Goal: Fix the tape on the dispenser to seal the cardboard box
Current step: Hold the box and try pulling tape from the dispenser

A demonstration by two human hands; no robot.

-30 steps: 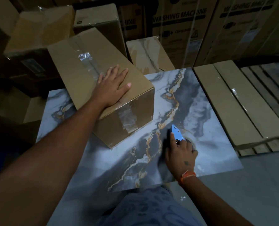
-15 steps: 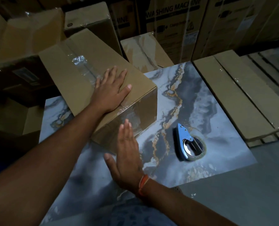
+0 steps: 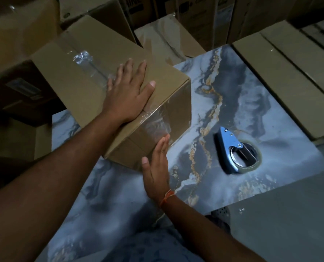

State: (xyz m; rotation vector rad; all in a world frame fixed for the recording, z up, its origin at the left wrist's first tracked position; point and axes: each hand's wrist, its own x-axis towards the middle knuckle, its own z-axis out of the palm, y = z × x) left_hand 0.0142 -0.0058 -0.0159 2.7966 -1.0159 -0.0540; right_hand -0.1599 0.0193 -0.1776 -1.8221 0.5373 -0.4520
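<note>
The cardboard box (image 3: 85, 80) sits on the marbled slab (image 3: 282, 110), clear tape (image 3: 157, 123) running over its top and down its near side. The left hand (image 3: 127, 95) lies flat on top of the box, fingers spread, gripping nothing. The right hand (image 3: 157, 169), fingers straight and together, presses against the box's taped near side. Right of the box, apart from it, the blue tape dispenser (image 3: 233, 148) lies on the slab.

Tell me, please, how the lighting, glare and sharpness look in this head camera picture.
Head view: dim overall, the stacked cartons at the back nearly lost in shadow; glare glints off the clear tape on the cardboard box and off the tape dispenser; straight edges bow from the wide-angle lens; the right hand looks slightly soft, the left hand sharper.
</note>
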